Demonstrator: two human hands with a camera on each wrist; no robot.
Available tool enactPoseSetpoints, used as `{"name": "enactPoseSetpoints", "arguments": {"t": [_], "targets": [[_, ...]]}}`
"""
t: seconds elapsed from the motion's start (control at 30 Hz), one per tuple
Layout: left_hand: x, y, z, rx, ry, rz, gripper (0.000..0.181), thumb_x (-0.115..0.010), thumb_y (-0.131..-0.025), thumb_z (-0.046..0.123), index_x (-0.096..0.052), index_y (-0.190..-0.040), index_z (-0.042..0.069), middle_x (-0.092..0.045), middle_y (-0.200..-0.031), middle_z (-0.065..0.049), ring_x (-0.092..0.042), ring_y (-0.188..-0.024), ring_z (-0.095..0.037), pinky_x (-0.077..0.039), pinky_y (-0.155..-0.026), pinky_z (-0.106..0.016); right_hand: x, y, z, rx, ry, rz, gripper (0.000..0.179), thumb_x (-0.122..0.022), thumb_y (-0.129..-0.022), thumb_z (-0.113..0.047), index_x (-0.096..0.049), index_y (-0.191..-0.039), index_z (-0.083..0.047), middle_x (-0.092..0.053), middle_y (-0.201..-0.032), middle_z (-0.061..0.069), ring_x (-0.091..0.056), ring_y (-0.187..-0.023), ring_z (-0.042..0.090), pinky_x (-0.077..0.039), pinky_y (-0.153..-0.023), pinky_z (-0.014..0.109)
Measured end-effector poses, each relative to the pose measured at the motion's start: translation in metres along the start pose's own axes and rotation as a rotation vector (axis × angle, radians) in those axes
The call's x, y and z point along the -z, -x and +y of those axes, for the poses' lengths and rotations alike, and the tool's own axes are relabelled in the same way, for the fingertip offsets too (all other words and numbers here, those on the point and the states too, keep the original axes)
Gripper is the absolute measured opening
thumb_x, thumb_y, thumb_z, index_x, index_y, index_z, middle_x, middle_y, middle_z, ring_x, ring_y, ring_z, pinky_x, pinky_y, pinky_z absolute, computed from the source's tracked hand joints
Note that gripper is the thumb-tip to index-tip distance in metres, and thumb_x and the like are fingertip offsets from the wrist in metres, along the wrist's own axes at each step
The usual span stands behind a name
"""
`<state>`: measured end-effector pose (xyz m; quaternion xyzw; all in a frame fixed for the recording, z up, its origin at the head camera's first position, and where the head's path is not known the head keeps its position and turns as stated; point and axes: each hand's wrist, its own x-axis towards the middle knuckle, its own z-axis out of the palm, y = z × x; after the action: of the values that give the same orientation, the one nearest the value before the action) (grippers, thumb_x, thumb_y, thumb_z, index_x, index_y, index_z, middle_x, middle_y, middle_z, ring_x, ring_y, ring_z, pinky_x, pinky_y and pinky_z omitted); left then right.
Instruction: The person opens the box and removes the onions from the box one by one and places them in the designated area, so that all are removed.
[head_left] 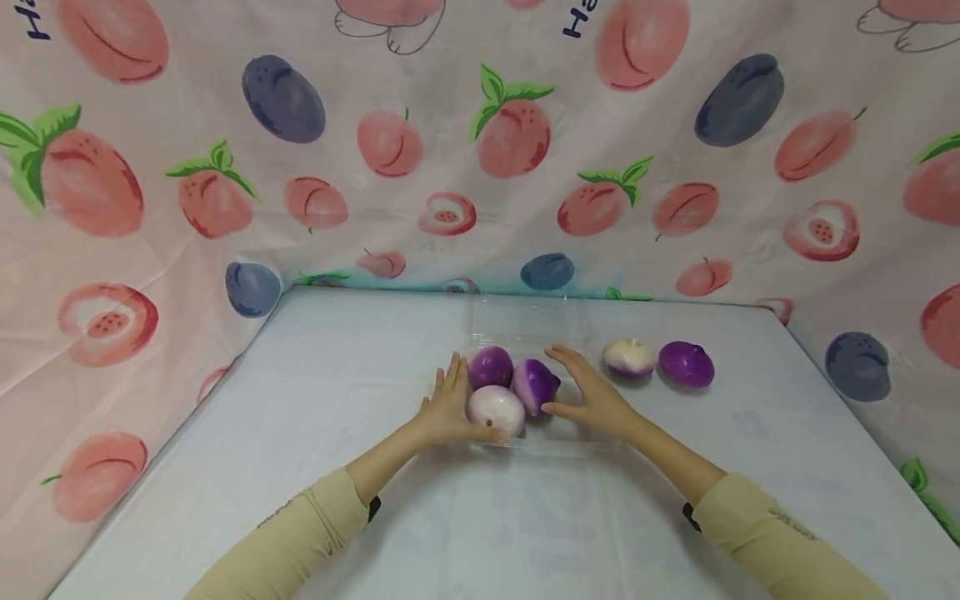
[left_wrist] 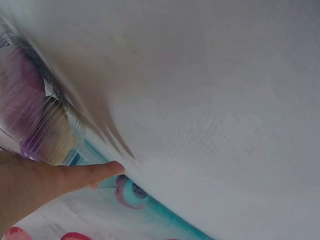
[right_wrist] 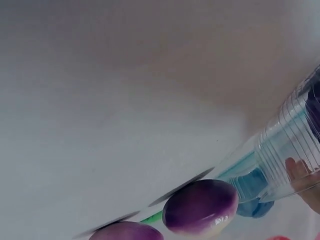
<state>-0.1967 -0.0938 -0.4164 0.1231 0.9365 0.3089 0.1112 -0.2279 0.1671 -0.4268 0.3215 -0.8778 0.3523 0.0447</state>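
Three onions sit in a clear plastic box: a purple onion at the back left, a white onion in front, and a purple-and-white onion to their right. My left hand lies along the box's left side, fingers extended, its thumb reaching over the front by the white onion. My right hand is over the box's right part, thumb and fingers spread apart beside the purple-and-white onion. In the right wrist view, fingers show through the ribbed clear wall.
The box's clear lid lies folded back behind it. On the table to the right are a white onion with a purple underside and a deep purple onion. A fruit-print cloth hangs around the table.
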Motion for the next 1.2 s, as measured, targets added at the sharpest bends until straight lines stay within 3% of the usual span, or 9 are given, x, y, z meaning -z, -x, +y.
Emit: {"name": "enactPoseSetpoints", "arguments": {"t": [0.3,0.53,0.63,0.8,1.03,1.2], "targets": [[-0.001,0.000,-0.003,0.001,0.001,0.000,0.132,-0.079,-0.065,0.057,0.005,-0.150,-0.001,0.012,-0.158,-0.018,0.005,-0.143,-0.047,-0.015,-0.101,-0.075,-0.006,-0.002,-0.002,-0.019,0.216,-0.037,0.089,-0.075,-0.077,-0.039,-0.032,-0.144,-0.001,-0.041,-0.146,0.020,-0.046,-0.127,0.041,-0.040,-0.101,0.054],[0.001,0.002,-0.002,0.002,-0.012,0.002,0.132,-0.078,-0.065,0.057,0.005,-0.150,-0.001,0.012,-0.158,-0.017,0.005,-0.143,-0.046,-0.015,-0.102,-0.075,-0.007,-0.004,-0.007,-0.117,0.256,-0.100,0.093,-0.069,-0.080,-0.048,-0.026,-0.146,0.002,-0.044,-0.143,0.021,-0.056,-0.116,0.040,-0.047,-0.095,0.050],[0.000,0.002,-0.001,0.003,-0.002,0.004,0.132,-0.079,-0.065,0.056,0.005,-0.150,0.000,0.012,-0.158,-0.016,0.006,-0.143,-0.045,-0.014,-0.103,-0.074,-0.005,-0.006,-0.008,-0.200,0.220,-0.136,0.091,-0.064,-0.083,-0.053,-0.027,-0.146,0.001,-0.048,-0.139,0.022,-0.055,-0.117,0.040,-0.045,-0.096,0.051],[-0.003,-0.001,0.001,-0.008,0.024,-0.017,0.133,-0.078,-0.065,0.058,0.007,-0.150,0.002,0.014,-0.158,-0.013,0.010,-0.143,-0.043,-0.011,-0.104,-0.074,-0.004,-0.008,-0.007,-0.309,0.039,-0.133,0.079,-0.062,-0.086,-0.050,-0.034,-0.141,0.000,-0.055,-0.129,0.027,-0.055,-0.118,0.039,-0.043,-0.099,0.053],[-0.002,-0.002,0.002,0.000,0.009,-0.004,0.134,-0.079,-0.063,0.059,0.006,-0.150,0.003,0.014,-0.158,-0.012,0.010,-0.144,-0.042,-0.010,-0.105,-0.073,-0.006,-0.012,-0.005,-0.321,-0.073,-0.084,0.075,-0.070,-0.082,-0.044,-0.040,-0.135,0.001,-0.059,-0.123,0.024,-0.056,-0.114,0.036,-0.046,-0.096,0.050],[0.000,0.001,0.000,0.017,0.002,0.008,0.132,-0.079,-0.064,0.056,0.005,-0.150,0.001,0.012,-0.158,-0.015,0.008,-0.144,-0.043,-0.011,-0.105,-0.072,-0.010,-0.015,-0.005,-0.320,-0.207,-0.004,0.070,-0.072,-0.083,-0.030,-0.037,-0.137,-0.002,-0.051,-0.130,0.023,-0.055,-0.111,0.037,-0.052,-0.089,0.044]]}}
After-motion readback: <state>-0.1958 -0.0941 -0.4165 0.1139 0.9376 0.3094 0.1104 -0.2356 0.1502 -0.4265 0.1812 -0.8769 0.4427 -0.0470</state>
